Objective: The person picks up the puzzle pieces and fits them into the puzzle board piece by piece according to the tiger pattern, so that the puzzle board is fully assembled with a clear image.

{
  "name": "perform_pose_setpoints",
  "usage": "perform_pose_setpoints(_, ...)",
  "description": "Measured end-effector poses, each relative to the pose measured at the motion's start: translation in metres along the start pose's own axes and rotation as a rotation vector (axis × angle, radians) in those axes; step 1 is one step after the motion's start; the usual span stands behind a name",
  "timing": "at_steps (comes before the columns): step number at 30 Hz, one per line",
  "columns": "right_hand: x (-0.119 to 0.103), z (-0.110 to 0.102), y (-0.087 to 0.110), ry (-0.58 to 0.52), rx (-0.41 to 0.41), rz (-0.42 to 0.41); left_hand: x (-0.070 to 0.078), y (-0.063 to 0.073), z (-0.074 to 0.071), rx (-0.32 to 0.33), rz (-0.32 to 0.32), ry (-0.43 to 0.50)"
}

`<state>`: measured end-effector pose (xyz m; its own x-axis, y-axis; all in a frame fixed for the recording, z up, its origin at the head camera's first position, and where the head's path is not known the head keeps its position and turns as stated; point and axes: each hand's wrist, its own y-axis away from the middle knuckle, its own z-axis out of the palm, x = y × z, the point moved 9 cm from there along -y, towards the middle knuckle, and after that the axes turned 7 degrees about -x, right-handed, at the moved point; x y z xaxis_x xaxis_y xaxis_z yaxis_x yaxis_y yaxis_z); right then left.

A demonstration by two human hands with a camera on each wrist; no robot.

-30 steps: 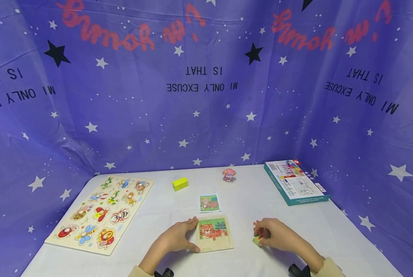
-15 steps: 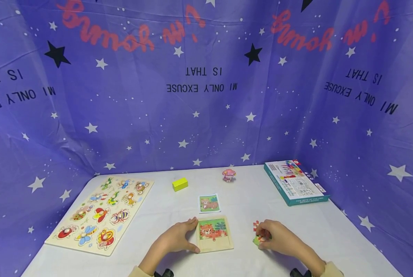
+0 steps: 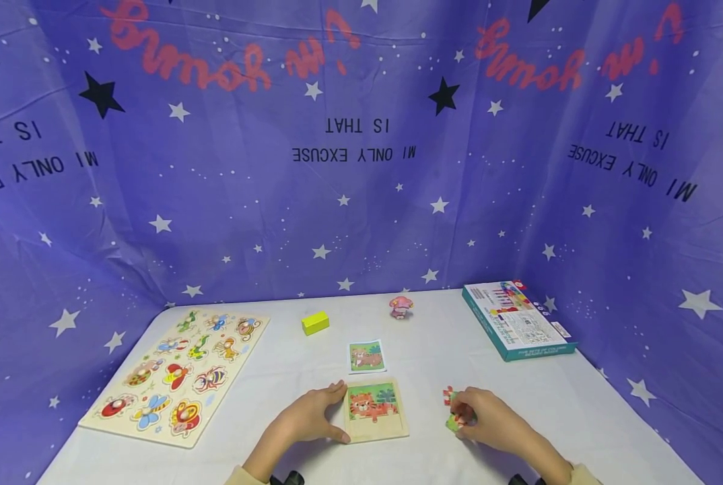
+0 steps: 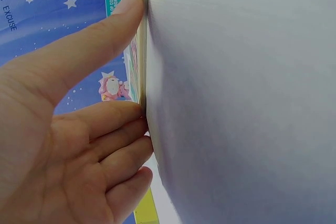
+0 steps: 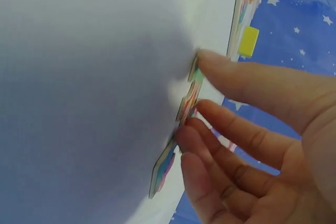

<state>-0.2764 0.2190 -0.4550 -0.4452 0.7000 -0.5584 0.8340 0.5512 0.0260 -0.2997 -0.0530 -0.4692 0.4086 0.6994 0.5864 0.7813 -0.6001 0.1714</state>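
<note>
A square wooden puzzle tray (image 3: 382,430) lies in the middle front. A tiger picture fills its upper part and bare wood shows below. My left hand (image 3: 310,414) rests at the tray's left side, thumb at the near corner and straight fingers at the far one. To the right, my right hand (image 3: 491,419) pinches a green-and-red puzzle piece (image 3: 452,423) between thumb and fingertips, low over the table. A red-and-white piece (image 3: 448,395) shows just beyond the fingers. In the right wrist view, a blue-and-pink piece (image 5: 164,170) lies past the fingertips. The hand covers part of these pieces.
A tiger picture card (image 3: 366,357) lies behind the tray. Farther back are a yellow block (image 3: 316,322) and a pink figurine (image 3: 400,306). An insect peg board (image 3: 174,384) lies left; a teal-and-white box (image 3: 515,322) is back right. Star-patterned purple cloth (image 3: 361,202) hangs behind.
My right hand has shifted slightly to the right and nearer, and the green-and-red piece with it. More of the red-and-white piece shows. The left hand and tray have stayed still.
</note>
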Motion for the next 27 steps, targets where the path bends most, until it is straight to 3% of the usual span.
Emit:
perform_pose_setpoints(18, 0.0024, 0.0013, -0.0003, -0.008, -0.024, 0.081, -0.0009, 0.0009, 0.0002, 0.004, 0.000, 0.003)
perform_pose_setpoints(27, 0.0030, 0.0023, -0.0050, 0.004, -0.043, 0.063, -0.0007, 0.0007, 0.0005, -0.004, 0.012, 0.016)
